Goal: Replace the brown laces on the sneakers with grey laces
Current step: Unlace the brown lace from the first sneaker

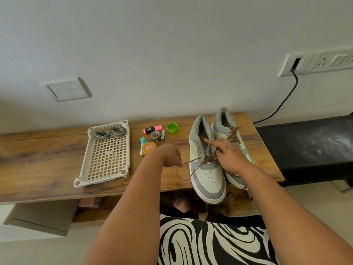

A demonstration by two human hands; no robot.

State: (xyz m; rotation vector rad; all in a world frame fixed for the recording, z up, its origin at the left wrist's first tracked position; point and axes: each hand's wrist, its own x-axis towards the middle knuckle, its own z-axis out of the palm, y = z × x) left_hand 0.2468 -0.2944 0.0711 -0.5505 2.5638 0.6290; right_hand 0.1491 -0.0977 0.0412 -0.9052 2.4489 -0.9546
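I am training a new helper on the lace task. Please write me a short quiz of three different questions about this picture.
1. True or false: the grey laces lie in the white tray.
2. Which sneaker is partly unlaced? A) the left sneaker B) the right sneaker
3. Fill in: the left hand pinches the end of the ____ lace.

Key: 1 true. 2 A; the right hand works at its lower eyelets. 3 brown.

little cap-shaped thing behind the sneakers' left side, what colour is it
Lime green, lying on the wooden table; the head view shows it clearly.
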